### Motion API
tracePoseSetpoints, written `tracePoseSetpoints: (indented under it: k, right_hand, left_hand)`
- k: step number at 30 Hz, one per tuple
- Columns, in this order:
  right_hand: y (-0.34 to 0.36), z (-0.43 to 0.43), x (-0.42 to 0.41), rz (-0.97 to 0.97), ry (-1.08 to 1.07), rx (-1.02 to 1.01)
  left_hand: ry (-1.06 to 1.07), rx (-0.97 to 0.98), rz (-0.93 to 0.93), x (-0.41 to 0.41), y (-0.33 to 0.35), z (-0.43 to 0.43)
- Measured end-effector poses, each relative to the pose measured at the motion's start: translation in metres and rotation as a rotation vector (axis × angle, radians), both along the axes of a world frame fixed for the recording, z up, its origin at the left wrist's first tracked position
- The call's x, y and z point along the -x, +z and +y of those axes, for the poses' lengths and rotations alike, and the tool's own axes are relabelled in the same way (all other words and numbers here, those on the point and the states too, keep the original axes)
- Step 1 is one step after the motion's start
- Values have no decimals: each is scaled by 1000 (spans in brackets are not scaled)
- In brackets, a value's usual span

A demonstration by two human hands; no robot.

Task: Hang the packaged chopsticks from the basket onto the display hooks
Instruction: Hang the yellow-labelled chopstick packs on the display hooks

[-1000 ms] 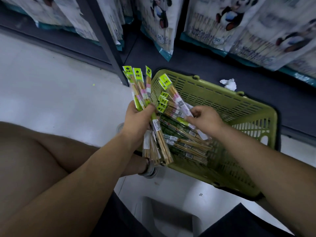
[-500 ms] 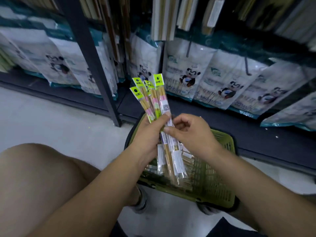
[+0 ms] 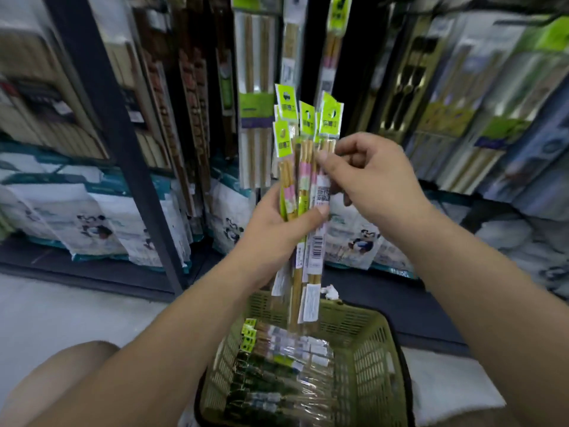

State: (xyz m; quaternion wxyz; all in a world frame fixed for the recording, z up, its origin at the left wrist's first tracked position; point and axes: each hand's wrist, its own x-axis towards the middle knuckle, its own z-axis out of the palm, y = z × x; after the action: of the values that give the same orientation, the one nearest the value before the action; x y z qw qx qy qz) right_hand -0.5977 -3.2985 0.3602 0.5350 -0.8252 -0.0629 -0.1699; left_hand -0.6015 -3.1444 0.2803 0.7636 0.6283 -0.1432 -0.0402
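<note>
The left grip (image 3: 274, 229) is curled round the middle of a fanned bundle of packaged chopsticks (image 3: 303, 171), held upright in front of the display rack (image 3: 255, 87) of hanging packs. The right grip (image 3: 372, 183) pinches one pack near its top between thumb and forefinger. Lime-green header cards (image 3: 331, 118) carry a dark logo and print too blurred to read; a white barcode sticker (image 3: 317, 246) shows below the left thumb. More packs (image 3: 286, 362) lie in the green basket (image 3: 369, 365) on the floor. Bags with a panda picture (image 3: 92, 223) stand on the bottom shelf.

Clear-wrapped chopstick packs (image 3: 303, 180) with lime-green headers stand fanned upright above an olive-green plastic mesh basket (image 3: 378, 349). More packs (image 3: 286, 355) lie flat inside.
</note>
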Motion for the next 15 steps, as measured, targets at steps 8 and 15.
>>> tracePoseSetpoints:
  k: [8, 15]
  right_hand:
    - [56, -4, -41, -89, 2, -152]
    - [80, -7, -71, -134, -43, -164]
  left_hand:
    - [30, 35, -149, -50, 49, -9]
    - [105, 69, -232, -72, 65, -10]
